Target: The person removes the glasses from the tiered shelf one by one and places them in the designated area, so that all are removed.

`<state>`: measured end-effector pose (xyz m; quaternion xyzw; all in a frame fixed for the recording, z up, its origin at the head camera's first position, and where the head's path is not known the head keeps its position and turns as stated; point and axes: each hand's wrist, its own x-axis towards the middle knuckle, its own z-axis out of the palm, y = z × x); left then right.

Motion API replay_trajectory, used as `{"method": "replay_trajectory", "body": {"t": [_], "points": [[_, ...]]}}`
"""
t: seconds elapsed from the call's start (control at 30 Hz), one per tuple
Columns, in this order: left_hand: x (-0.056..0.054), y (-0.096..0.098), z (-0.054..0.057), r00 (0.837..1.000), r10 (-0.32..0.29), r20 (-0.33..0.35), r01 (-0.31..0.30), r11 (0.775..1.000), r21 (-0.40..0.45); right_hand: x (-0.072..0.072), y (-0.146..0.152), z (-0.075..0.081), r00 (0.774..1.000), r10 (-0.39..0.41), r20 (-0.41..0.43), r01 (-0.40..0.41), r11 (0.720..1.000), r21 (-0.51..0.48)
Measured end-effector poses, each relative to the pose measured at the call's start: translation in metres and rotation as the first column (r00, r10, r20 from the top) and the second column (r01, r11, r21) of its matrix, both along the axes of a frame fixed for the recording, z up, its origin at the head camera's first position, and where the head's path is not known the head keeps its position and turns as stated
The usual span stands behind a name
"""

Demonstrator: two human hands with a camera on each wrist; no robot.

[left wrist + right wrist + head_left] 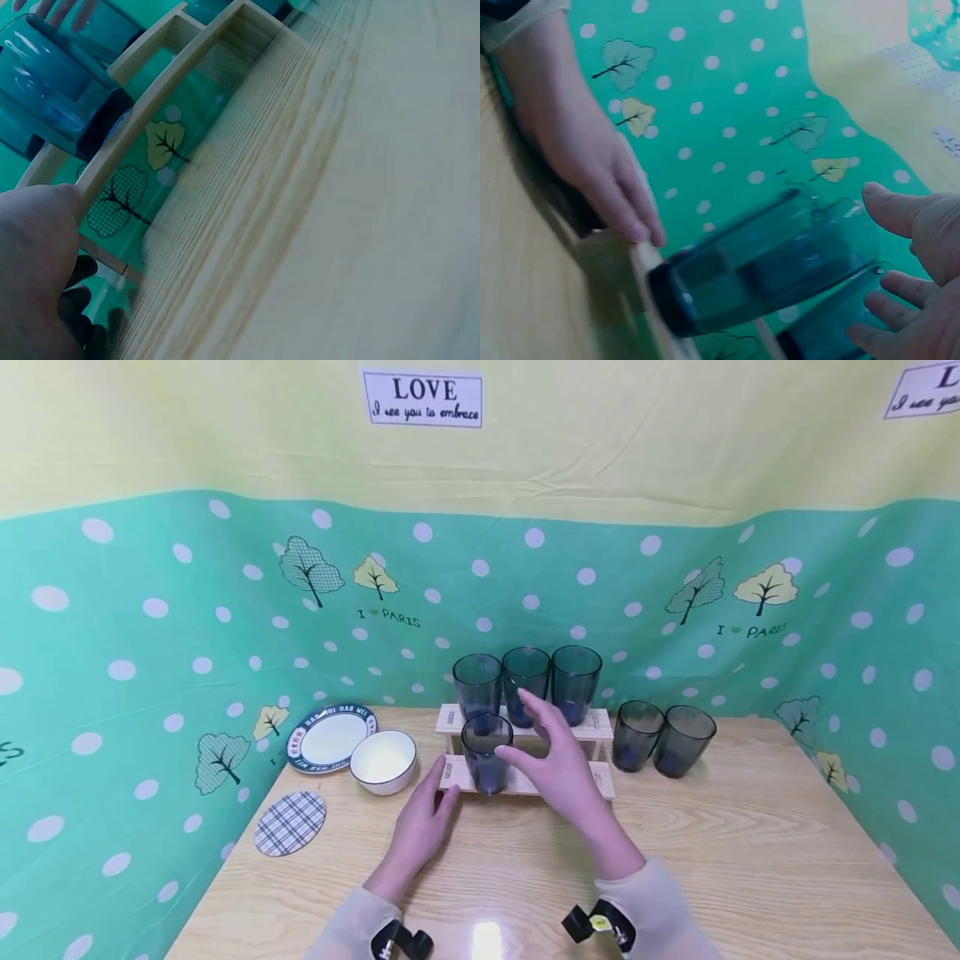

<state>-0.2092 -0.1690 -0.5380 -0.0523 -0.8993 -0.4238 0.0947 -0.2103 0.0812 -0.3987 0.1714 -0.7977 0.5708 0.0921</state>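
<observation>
A two-tier wooden rack [450, 718] stands on the table with a dark tinted glass [487, 760] upright on its lower tier. Three similar glasses, including the left one [477, 685], line the upper tier. My left hand [422, 820] holds the left end of the lower tier, thumb at its front edge [161, 94] and fingers around the end. Just right of the lower glass, my right hand [558, 768] has thumb and fingers spread apart, the thumb overlapping the glass's rim in the head view. In the right wrist view, a gap shows between that hand and the glass [765, 262].
Two more tinted glasses, one at the near right [684, 742], stand beside the rack. To the left are a white bowl [383, 762], a blue-rimmed plate [330, 739] and a checked round coaster [290, 823]. A patterned green cloth [525, 585] hangs behind the table.
</observation>
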Motion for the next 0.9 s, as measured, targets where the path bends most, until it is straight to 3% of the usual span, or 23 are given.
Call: {"method": "replay_trajectory", "body": {"t": [0.37, 0.9], "points": [[0.001, 0.001, 0.000, 1.000, -0.001, 0.001, 0.001, 1.000, -0.002, -0.007, -0.014, -0.024, 1.000, 0.003, 0.017, -0.005, 0.994, 0.105], [-0.001, -0.001, -0.002, 1.000, 0.006, 0.003, -0.006, 1.000, -0.012, -0.009, -0.024, -0.034, 0.999, 0.003, 0.035, -0.008, 0.988, 0.153]]}}
